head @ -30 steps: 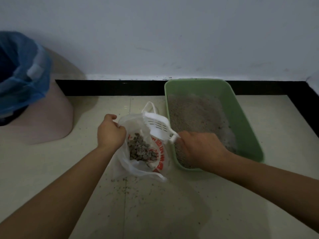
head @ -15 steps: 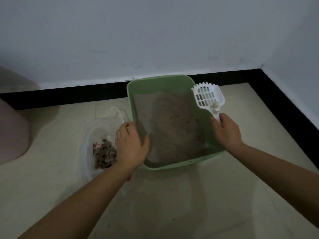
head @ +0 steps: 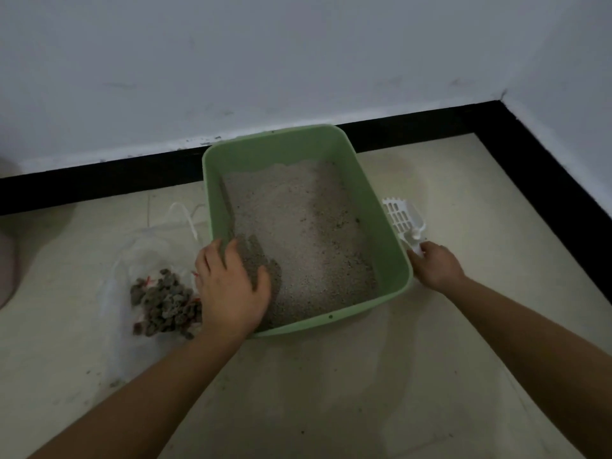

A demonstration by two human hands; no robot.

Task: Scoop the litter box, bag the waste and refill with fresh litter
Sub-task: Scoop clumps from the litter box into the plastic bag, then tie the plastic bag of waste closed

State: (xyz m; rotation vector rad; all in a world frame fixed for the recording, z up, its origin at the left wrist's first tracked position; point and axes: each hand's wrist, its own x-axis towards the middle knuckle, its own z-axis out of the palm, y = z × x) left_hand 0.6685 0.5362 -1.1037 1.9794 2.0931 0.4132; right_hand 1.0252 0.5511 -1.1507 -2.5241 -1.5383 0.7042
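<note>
A pale floor (head: pixel 331 392) is running up to a black baseboard (head: pixel 99 180) under a grey-white wall (head: pixel 265 61), and the two are turning a corner at 2 o'clock. A pink thing (head: pixel 6 260) is showing only as a rounded edge at 9 o'clock, cut off by the frame. Dark crumbs are lying scattered on the floor near the bag. Nothing is standing between the hands and the box; only the left hand is hiding the box's near-left corner.

The left hand (head: pixel 231 286) is reaching in from 7 o'clock and lying over the box's left rim near that corner. Its thumb is spreading inward above the litter and its fingers are pointing toward 12 o'clock, lightly bent. Whether its grip is clamping the rim or just resting there, I cannot tell. The right hand (head: pixel 437 266) is coming in from 4 o'clock, and its grip is closing round the handle of the white scoop (head: pixel 400 217). The scoop is lying just outside the box's right wall, slotted head pointing toward 12 o'clock.

The green box (head: pixel 298 134) is sitting on the floor with its far end near the baseboard. The grey litter (head: pixel 298 226) inside is looking fine and fairly even, speckled with a few dark bits. The clear bag (head: pixel 149 246) is slumping on the floor at the box's 9 o'clock, touching the left hand. A heap of dark waste (head: pixel 162 303) clumps is lying inside it.
</note>
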